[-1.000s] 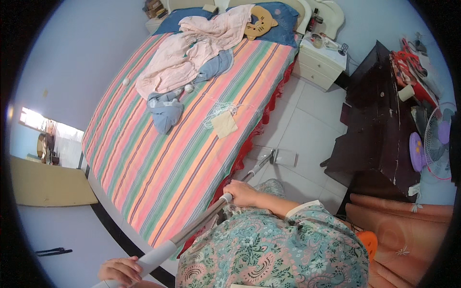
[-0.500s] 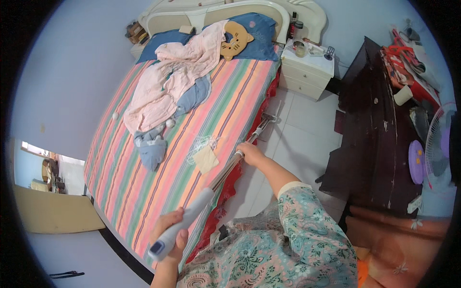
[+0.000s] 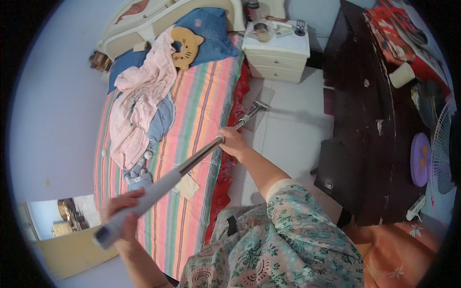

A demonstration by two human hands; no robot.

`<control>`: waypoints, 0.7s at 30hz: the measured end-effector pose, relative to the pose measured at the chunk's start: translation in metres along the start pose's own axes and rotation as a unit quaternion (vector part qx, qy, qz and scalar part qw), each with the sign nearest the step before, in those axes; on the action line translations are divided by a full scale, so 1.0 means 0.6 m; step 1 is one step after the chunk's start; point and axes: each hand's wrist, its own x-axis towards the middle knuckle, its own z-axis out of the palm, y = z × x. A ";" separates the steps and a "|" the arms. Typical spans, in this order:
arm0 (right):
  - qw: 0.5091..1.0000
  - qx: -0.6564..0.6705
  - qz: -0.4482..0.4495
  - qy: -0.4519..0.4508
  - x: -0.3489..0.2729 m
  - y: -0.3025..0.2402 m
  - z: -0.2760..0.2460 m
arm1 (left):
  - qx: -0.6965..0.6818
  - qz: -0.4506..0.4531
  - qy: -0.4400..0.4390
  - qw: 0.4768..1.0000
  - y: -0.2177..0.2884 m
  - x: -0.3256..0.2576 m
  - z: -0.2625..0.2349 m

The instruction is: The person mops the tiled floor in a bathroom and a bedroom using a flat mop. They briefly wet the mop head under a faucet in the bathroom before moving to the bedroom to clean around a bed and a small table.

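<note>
I hold a long mop (image 3: pixel 192 163) with a pale handle and a metal shaft. My left hand (image 3: pixel 122 213) grips the thick handle end near the lower left. My right hand (image 3: pixel 234 141) grips the metal shaft farther down. The flat clear mop head (image 3: pixel 260 109) rests on the white tiled floor (image 3: pixel 288 139) beside the bed, near the white nightstand (image 3: pixel 276 55). The shaft crosses over the edge of the striped bed (image 3: pixel 197 120).
Pink and blue clothes (image 3: pixel 141 110) lie heaped on the bed with a blue pillow (image 3: pixel 211 33) and a yellow cat cushion (image 3: pixel 185 45). A dark wooden cabinet (image 3: pixel 370 125) stands on the right. A fan (image 3: pixel 442 149) is at the far right edge.
The view has swung toward the head of the bed. The mop head has moved forward along the floor toward the nightstand, and both hands still hold the mop.
</note>
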 end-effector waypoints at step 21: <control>0.989 0.036 0.032 0.142 0.003 -0.045 -0.037 | -0.333 0.162 -0.079 0.926 -0.069 0.312 -0.079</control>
